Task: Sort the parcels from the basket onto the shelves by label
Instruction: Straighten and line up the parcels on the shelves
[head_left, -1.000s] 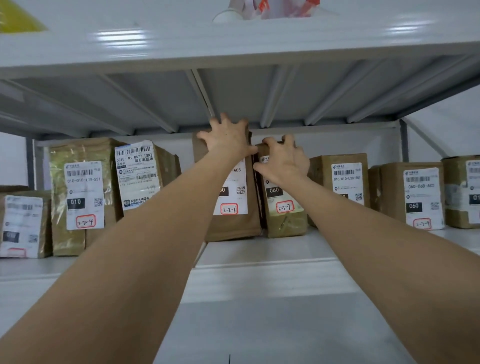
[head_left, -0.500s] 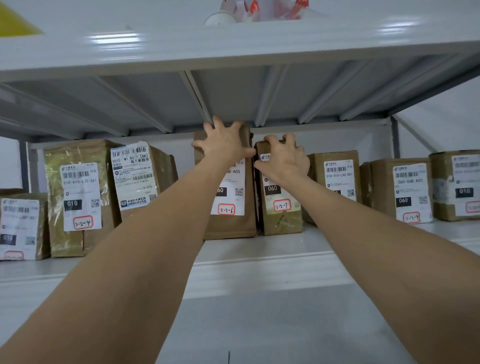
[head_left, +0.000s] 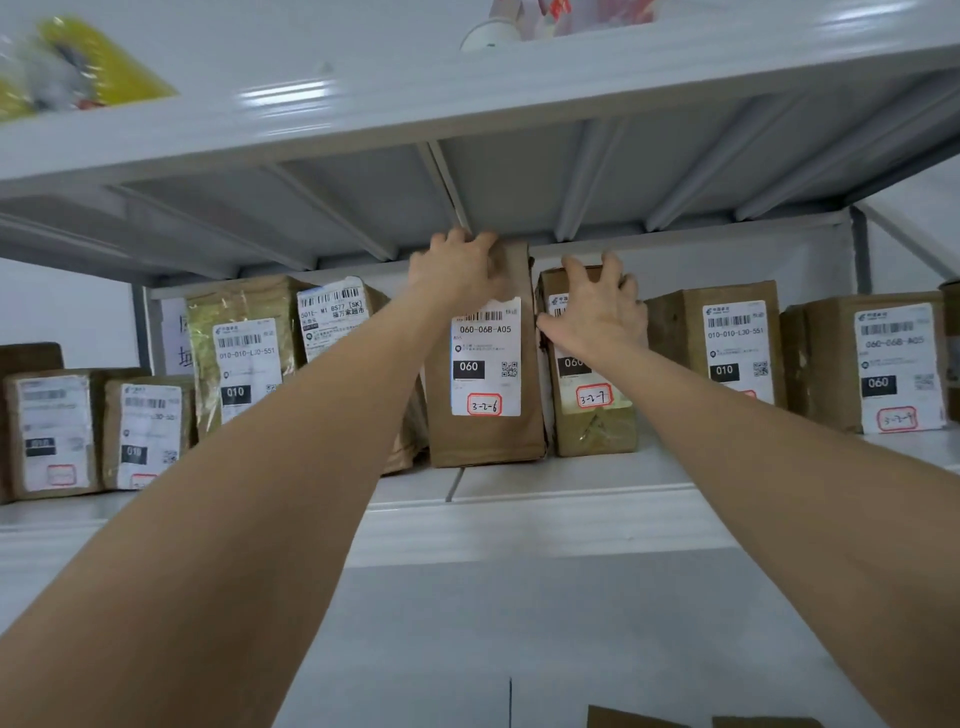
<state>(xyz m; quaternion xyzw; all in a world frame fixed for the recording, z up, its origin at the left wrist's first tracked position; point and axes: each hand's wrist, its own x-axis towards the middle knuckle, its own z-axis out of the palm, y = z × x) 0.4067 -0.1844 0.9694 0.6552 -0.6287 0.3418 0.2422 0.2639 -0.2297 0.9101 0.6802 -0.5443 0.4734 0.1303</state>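
Gripping 3-2-6 parcel (head_left: 485, 431) top with left hand (head_left: 457, 265); clutching 3-2-7 parcel (head_left: 595, 426) top with right hand (head_left: 597, 306); square both upright, labels outward.

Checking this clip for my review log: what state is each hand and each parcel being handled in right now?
left hand, grips the top of parcel 3-2-6, fingers curled over it
right hand, fingers curled over the top of parcel 3-2-7
parcel 3-2-6, upright on the shelf, label facing out
parcel 3-2-7, upright on the same shelf, close beside parcel 3-2-6
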